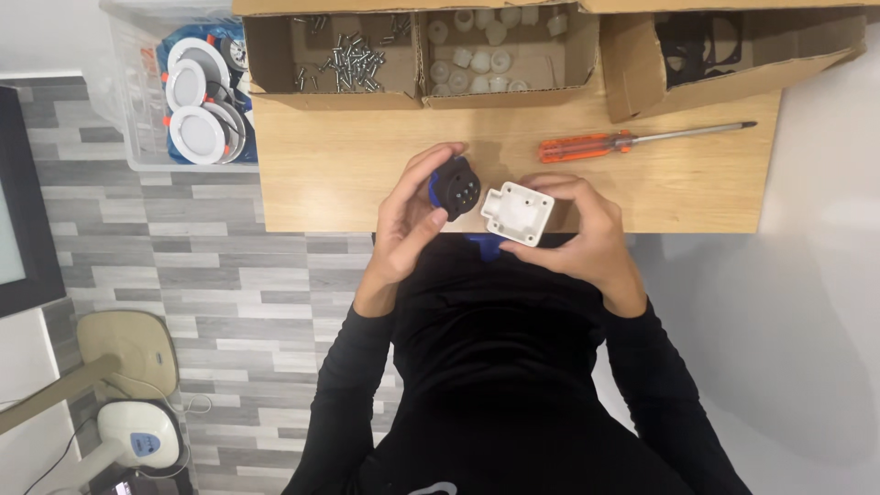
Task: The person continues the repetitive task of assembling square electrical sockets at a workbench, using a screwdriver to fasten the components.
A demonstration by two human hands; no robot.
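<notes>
My left hand [403, 225] grips a round black and blue socket part [456, 188] with metal pins on its face, held just over the near edge of the wooden table [321, 174]. My right hand [577, 234] holds a white square plastic housing [518, 213], its open side turned up. The two parts are close together, almost touching. A small blue piece [484, 242] shows below them, between my wrists.
An orange-handled screwdriver [632, 140] lies on the table beyond my right hand. At the back stand cardboard boxes of screws [353, 60], white caps [481, 50] and black gaskets [701, 46]. A clear bin of round white lamps [197, 101] sits left of the table.
</notes>
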